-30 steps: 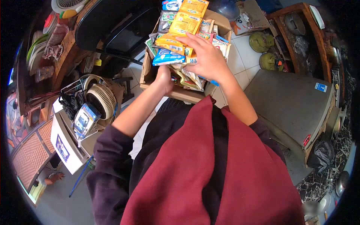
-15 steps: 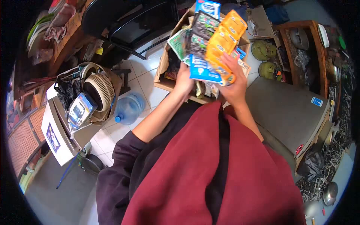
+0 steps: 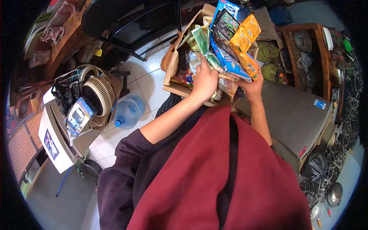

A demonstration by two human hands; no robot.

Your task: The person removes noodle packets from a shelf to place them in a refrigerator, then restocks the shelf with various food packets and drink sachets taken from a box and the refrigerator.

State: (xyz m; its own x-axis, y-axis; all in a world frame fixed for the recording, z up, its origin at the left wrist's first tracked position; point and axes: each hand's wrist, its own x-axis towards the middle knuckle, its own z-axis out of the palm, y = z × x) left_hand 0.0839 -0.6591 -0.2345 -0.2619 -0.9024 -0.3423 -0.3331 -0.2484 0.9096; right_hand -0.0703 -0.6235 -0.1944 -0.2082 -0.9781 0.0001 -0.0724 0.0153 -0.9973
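My right hand (image 3: 252, 85) grips the lower end of a bundle of sachet strips over a cardboard box (image 3: 180, 89). The bundle shows an orange sachet strip (image 3: 245, 34), a black sachet strip (image 3: 226, 25) and a blue sachet strip (image 3: 227, 57), fanned and tilted. My left hand (image 3: 206, 81) is closed at the lower edge of a green packet (image 3: 201, 40), left of the bundle; its fingertips are partly hidden. Inside the box, below my hands, lie several more packets, including a brown-and-white packet (image 3: 228, 87).
A blue water bottle (image 3: 129, 111) lies on the white tiled floor (image 3: 150, 82). To its left, a beige fan (image 3: 100, 94) sits in an open carton. A black chair (image 3: 134, 28) stands beyond. On the right are green gas cylinders (image 3: 268, 51) and a grey flat-topped appliance (image 3: 287, 111).
The bundle has shifted right and turned, its strips spreading apart. My left hand has moved right and over the box, near the green packet. My right hand now holds the bundle from lower down.
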